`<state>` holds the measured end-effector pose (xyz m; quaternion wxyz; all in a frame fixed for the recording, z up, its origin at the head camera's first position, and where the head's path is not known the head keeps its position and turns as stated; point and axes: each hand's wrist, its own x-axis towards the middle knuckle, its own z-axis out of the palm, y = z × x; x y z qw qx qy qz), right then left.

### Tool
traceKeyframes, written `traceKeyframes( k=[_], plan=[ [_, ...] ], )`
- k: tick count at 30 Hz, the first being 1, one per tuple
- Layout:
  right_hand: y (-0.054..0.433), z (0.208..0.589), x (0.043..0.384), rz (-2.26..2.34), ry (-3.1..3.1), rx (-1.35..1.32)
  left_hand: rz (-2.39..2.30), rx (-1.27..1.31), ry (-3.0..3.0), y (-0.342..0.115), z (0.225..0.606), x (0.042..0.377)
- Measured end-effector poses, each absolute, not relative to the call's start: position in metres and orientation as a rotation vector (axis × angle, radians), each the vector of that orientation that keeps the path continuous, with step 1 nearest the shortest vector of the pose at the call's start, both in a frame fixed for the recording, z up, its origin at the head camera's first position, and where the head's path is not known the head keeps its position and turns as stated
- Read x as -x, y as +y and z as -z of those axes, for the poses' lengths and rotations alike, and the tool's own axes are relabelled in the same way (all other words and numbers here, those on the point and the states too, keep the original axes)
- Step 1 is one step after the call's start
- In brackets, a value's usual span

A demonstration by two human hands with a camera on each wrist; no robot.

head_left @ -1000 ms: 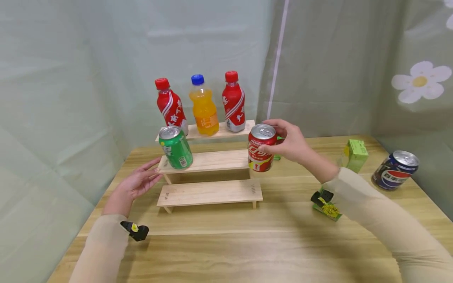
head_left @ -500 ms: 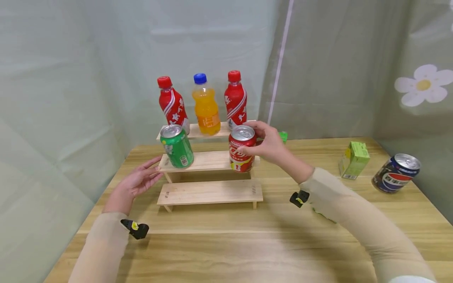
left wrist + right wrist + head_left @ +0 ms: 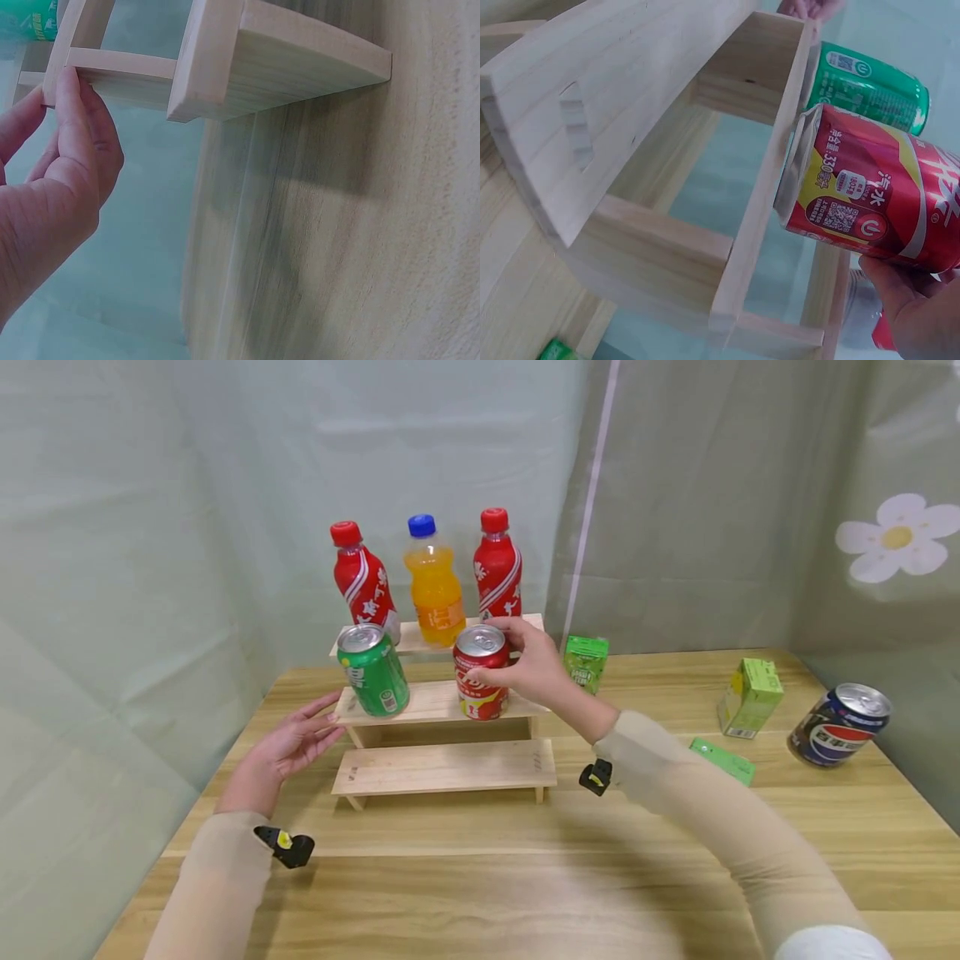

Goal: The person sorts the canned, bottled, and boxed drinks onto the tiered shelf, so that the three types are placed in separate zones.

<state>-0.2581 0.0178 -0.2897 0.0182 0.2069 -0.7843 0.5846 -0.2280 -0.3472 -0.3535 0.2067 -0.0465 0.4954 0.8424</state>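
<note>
A three-tier wooden display rack [image 3: 442, 768] stands on the table. My right hand [image 3: 525, 668] grips a red cola can [image 3: 482, 681], thumb in front and fingers behind. The can is upright at the middle tier, its base right at the board in the right wrist view. To its left a green soda can [image 3: 375, 677] stands on the same tier. My left hand [image 3: 292, 747] is at the rack's left end; in the left wrist view its thumb and fingertips [image 3: 69, 79] pinch the end of the middle tier.
Two red bottles [image 3: 365, 585] and an orange soda bottle [image 3: 435, 597] line the top tier. To the right are a green drink carton [image 3: 587, 662], another upright carton [image 3: 750, 697], a flat-lying carton [image 3: 723, 762] and a dark blue cola can [image 3: 840, 727]. Curtains hang behind.
My right hand has carried the red cola can leftward from beyond the rack's right end to the middle tier, nearer the green can. The left hand has stayed at the rack's left end.
</note>
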Motion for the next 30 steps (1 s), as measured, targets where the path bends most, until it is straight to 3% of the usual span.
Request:
traceKeyframes(
  k=[30],
  plan=[
    [-0.029, 0.298, 0.263, -1.762, -2.394, -0.601, -2.378, 0.023, 1.252, -0.349, 0.360, 0.230]
  ],
)
